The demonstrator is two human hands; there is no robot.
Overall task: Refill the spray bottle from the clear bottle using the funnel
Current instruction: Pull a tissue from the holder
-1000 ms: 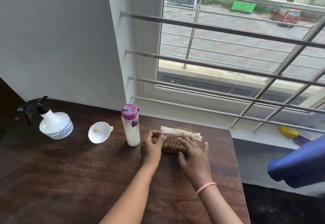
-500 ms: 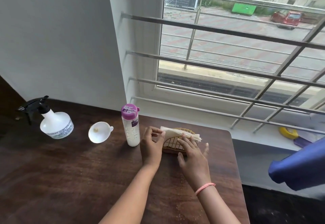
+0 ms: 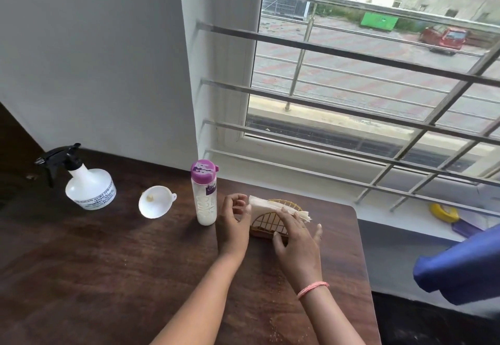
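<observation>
Left hand point(image 3: 233, 223) let go of napkins point(image 3: 273, 206), fingers loosely curled; right hand point(image 3: 296, 239) flat on them.

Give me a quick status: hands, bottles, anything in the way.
Both hands at napkin holder: left hand curled, empty; right hand on napkins. Spray bottle, funnel, clear bottle untouched. Nothing blocking.
</observation>
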